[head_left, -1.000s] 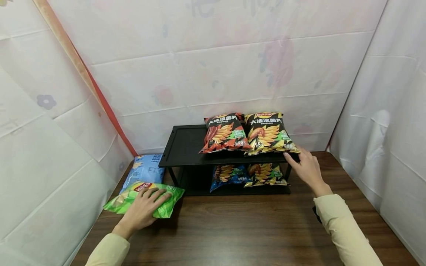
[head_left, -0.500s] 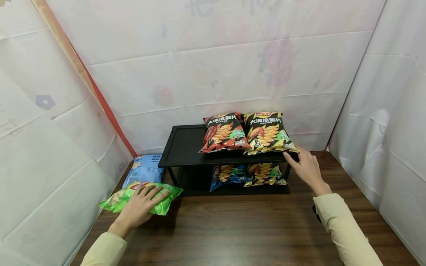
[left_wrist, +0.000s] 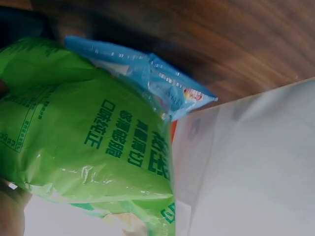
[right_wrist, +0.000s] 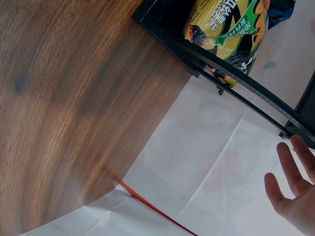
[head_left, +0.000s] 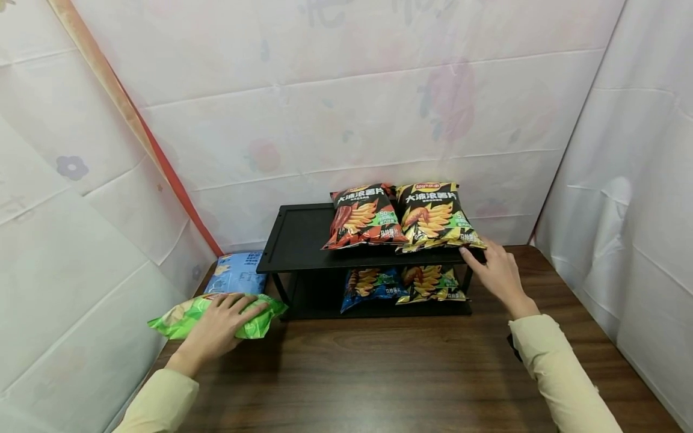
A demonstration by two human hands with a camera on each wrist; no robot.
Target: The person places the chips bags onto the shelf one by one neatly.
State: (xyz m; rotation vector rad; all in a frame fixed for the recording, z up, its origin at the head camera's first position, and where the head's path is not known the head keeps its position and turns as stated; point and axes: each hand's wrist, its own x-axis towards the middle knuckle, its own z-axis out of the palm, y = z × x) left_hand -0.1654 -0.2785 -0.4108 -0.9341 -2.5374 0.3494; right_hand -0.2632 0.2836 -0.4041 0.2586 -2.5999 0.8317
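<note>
My left hand (head_left: 216, 325) grips a green bag of potato chips (head_left: 186, 317) from above, at the left of the table; in the left wrist view the bag (left_wrist: 108, 132) fills much of the picture. Behind it lies a light blue chip bag (head_left: 238, 275), partly covered by the green one. At the front right corner of a black two-tier rack (head_left: 303, 240), my right hand (head_left: 502, 273) touches the upper shelf. Its thumb is near the bottom of a yellow-and-black chip bag (head_left: 433, 216). The right wrist view shows its other fingers (right_wrist: 288, 169) loosely extended beside the rack.
A red-and-black chip bag (head_left: 365, 216) lies on the upper shelf. Below are a dark blue chip bag (head_left: 370, 285) and another yellow-and-black one (head_left: 433, 285). White printed cloth (head_left: 325, 132) encloses the wooden table (head_left: 368, 373) at the back and sides.
The left hand has shifted left and slightly back with the green bag, which looks tilted flatter and covers more of the light blue bag. The right hand has stayed at the rack's corner.
</note>
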